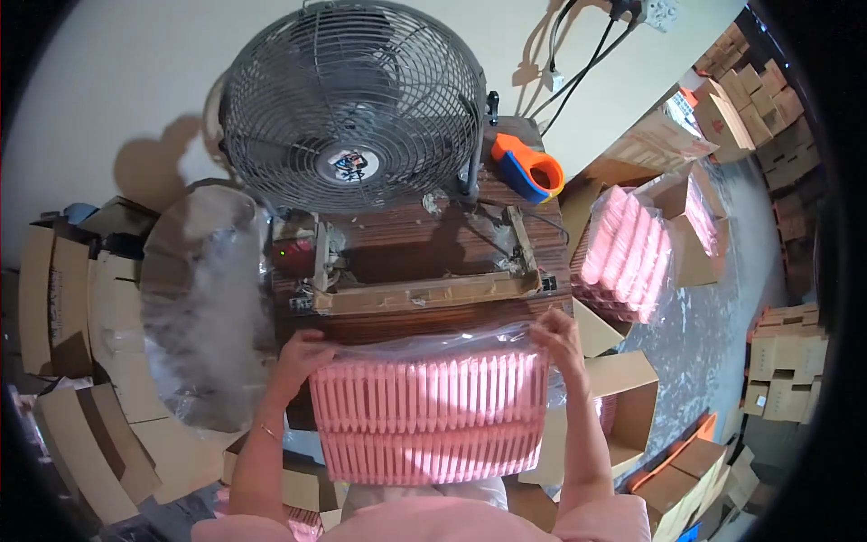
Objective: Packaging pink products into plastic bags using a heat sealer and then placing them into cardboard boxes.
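Note:
In front of my body is a clear plastic bag (429, 417) packed with two rows of slender pink pieces. My left hand (303, 358) grips the bag's upper left corner, fingers closed on the film. The upper right corner is pinched in my right hand (557, 341). Between the hands, the loose top film of the bag stretches along the near edge of the dark wood-grain table (379, 327). Just beyond it stands a low frame with a tan-taped front bar (429, 294), which looks like a bar heat sealer. The bag is apart from that bar.
A large black fan (352, 108) stands at the back of the table, beside an orange and blue tape dispenser (529, 170). Filled pink bags (625, 253) are piled in a carton on the right. A big clear plastic sack (208, 316) and open cartons (86, 452) flank the left.

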The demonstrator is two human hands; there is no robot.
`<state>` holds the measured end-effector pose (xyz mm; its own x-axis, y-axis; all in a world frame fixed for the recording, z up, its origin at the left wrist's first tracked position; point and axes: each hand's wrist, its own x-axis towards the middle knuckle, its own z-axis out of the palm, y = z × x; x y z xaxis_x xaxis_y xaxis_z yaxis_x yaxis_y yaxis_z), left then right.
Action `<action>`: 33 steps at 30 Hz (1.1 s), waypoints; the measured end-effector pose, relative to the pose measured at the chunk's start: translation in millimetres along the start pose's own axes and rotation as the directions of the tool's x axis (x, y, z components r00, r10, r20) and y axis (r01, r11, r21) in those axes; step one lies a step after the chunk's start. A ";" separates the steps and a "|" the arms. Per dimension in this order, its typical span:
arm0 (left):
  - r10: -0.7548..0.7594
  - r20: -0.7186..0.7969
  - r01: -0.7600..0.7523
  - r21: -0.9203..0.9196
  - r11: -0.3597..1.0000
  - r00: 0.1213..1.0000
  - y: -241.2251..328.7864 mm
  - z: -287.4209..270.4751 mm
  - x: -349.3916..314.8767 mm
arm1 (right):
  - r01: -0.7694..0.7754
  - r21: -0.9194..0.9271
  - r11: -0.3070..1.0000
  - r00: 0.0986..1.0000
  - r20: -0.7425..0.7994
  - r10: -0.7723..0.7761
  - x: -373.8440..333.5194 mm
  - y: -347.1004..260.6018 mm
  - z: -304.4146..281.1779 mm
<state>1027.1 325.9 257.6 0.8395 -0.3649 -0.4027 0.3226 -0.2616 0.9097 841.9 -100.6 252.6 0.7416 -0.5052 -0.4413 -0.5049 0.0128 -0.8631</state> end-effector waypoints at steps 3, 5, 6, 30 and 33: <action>-0.282 -0.047 0.264 -0.238 0.935 0.958 2.5 2.0 -1.9 | 0.108 0.148 0.983 0.988 -0.122 -0.090 11.3 -8.8 8.9; -0.260 -0.139 0.202 -0.335 0.920 0.955 -14.9 -9.1 8.2 | 0.136 0.092 0.987 0.981 -0.153 -0.121 30.3 -33.1 17.8; -0.238 -0.234 0.123 -0.421 0.899 0.943 -22.9 -15.0 13.2 | 0.138 0.090 0.986 0.981 -0.148 -0.124 46.0 -36.7 24.8; -0.085 -0.484 0.014 -0.149 0.989 0.871 20.0 -44.0 66.2 | 0.769 -0.634 -0.081 0.608 0.764 -0.216 112.8 -95.2 67.7; 0.341 -0.595 0.017 0.513 0.858 0.728 -30.3 -41.5 18.4 | 0.765 -0.635 -0.107 0.500 0.691 -0.522 91.6 -102.3 97.8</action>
<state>1051.0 364.2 226.8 0.9812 0.1764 0.0778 0.0668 -0.6895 0.7212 1004.7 -63.8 276.5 0.9395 0.3372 0.0599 0.3415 -0.9356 -0.0893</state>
